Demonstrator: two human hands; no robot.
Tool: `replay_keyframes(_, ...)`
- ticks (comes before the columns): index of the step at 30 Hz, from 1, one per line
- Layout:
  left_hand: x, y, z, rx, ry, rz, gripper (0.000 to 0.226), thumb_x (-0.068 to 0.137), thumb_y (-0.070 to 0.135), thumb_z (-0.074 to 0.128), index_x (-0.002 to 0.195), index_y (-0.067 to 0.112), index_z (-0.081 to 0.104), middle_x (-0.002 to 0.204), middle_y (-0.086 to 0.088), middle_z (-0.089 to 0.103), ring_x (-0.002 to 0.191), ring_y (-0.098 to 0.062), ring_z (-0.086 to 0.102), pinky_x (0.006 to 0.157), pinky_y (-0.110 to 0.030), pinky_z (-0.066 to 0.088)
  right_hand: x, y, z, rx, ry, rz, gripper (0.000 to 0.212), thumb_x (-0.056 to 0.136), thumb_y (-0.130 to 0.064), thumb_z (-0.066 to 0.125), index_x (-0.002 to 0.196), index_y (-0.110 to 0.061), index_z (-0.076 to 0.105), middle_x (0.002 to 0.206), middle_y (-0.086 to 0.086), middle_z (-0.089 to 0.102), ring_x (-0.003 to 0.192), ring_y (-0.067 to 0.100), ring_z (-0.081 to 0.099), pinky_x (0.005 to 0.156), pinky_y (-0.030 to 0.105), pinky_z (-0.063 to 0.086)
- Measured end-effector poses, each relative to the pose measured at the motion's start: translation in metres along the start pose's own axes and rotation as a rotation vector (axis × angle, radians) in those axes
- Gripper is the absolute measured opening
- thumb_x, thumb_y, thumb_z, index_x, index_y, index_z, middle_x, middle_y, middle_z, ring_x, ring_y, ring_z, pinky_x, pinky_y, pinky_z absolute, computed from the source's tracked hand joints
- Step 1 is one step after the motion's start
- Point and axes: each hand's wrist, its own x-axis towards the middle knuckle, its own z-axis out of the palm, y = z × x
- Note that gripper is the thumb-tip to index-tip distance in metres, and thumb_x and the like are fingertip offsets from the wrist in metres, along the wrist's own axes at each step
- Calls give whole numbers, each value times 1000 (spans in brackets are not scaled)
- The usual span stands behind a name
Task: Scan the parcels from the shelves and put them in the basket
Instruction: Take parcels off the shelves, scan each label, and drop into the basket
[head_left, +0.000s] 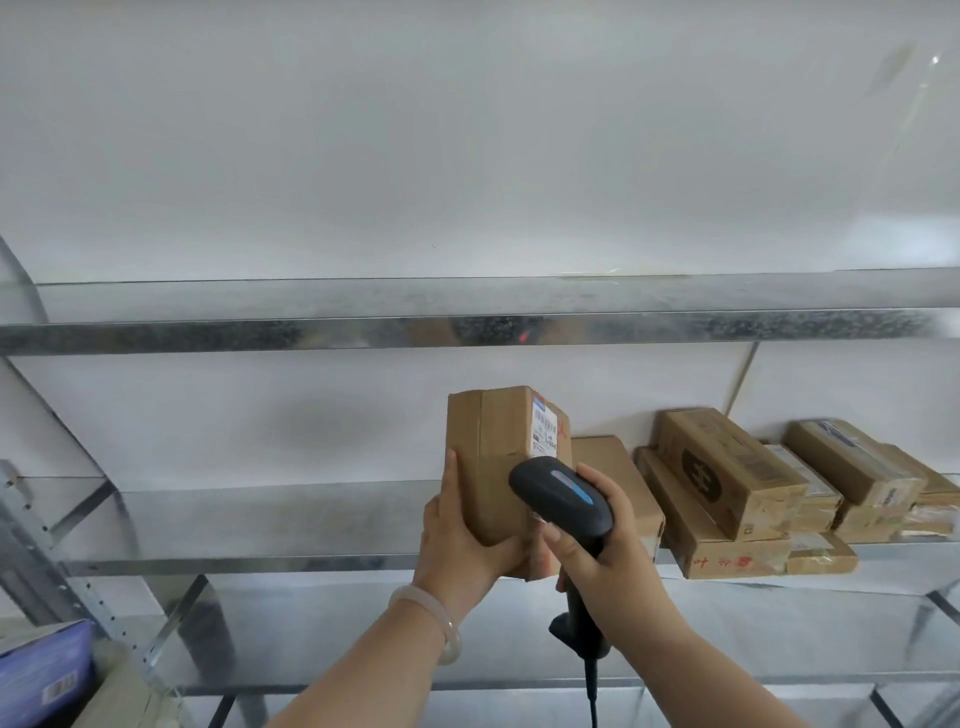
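Observation:
My left hand (462, 545) holds a brown cardboard parcel (493, 447) upright in front of the middle shelf, gripping its lower part. A white shipping label (545, 427) sits on the parcel's upper right face. My right hand (608, 561) grips a black handheld barcode scanner (563, 499), whose head lies just below the label, against the parcel's right side. A red scan dot (523, 338) shows on the upper shelf's front edge. The scanner's cable (591, 691) hangs down. No basket is in view.
Several more cardboard parcels (727, 467) are stacked on the right part of the middle metal shelf (260, 564). The upper shelf (311, 332) runs across above. A blue box (41, 670) sits at lower left beside the perforated shelf upright (78, 587).

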Motion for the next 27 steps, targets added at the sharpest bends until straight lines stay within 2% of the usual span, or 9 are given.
replay_keyframes(4, 0, -10, -24, -288, -179, 13, 97, 74, 39, 81, 143, 54, 14, 137, 13, 48, 122, -12, 53, 87, -24, 58, 11, -3, -3, 6, 163, 81, 54, 86, -17, 69, 125, -38, 39, 114, -20, 48, 87, 17, 62, 68, 32, 58)
replay_keyframes(8, 3, -13, -43, -438, -221, -72, 92, 57, 58, 77, 135, 57, 28, 134, 10, 57, 120, -20, 59, 98, -43, 55, 21, 2, -7, -24, 243, 163, 55, 88, -22, 68, 124, -44, 34, 125, 2, 49, 92, 31, 62, 54, 25, 55)
replay_keyframes(10, 5, -15, -47, -426, -254, -97, 92, 59, 56, 77, 135, 57, 26, 135, 9, 57, 121, -21, 59, 100, -44, 53, 22, 1, -3, -42, 243, 152, 54, 88, -22, 68, 124, -45, 34, 121, -4, 49, 90, 29, 62, 56, 26, 53)
replay_keyframes(13, 9, -14, -50, -325, -261, -120, 79, 66, 46, 76, 129, 61, 30, 137, 10, 52, 125, -22, 54, 100, -45, 53, 19, -2, 8, -59, 229, 76, 55, 88, -17, 68, 126, -41, 36, 108, -26, 41, 90, 29, 62, 70, 34, 57)
replay_keyframes(15, 14, -13, -51, -271, -235, -145, 71, 70, 44, 78, 124, 62, 35, 139, 9, 49, 128, -23, 49, 102, -49, 51, 18, -3, 13, -89, 232, 31, 58, 87, -13, 69, 129, -37, 37, 105, -32, 36, 95, 14, 61, 82, 38, 56)
replay_keyframes(18, 18, -13, -53, -313, -157, -180, 58, 84, 27, 78, 120, 50, 39, 138, 5, 51, 126, -22, 51, 101, -50, 51, 15, -3, 20, -134, 208, -43, 61, 84, -3, 70, 130, -28, 39, 112, -30, 40, 99, -17, 51, 79, 18, 54)
replay_keyframes(19, 18, -12, -53, -325, -122, -174, 62, 84, 26, 78, 123, 49, 35, 137, 5, 51, 125, -21, 52, 101, -48, 52, 15, -1, 21, -138, 190, -56, 62, 83, -2, 70, 130, -28, 40, 116, -27, 44, 100, -18, 51, 80, 17, 54)
replay_keyframes(23, 19, -10, -54, -293, -30, -173, 96, 79, 37, 78, 147, 49, 10, 145, 5, 44, 134, -25, 47, 104, -48, 48, 14, 9, 24, -148, 145, -61, 66, 81, -3, 73, 129, -36, 41, 122, -23, 49, 106, -5, 54, 87, 39, 55)
replay_keyframes(27, 22, -17, -57, -310, -2, -200, 99, 81, 41, 76, 150, 52, 5, 151, 5, 42, 135, -28, 47, 106, -52, 46, 12, 10, 26, -182, 110, -76, 69, 81, -6, 74, 127, -43, 39, 123, -25, 49, 109, -6, 53, 87, 35, 55)
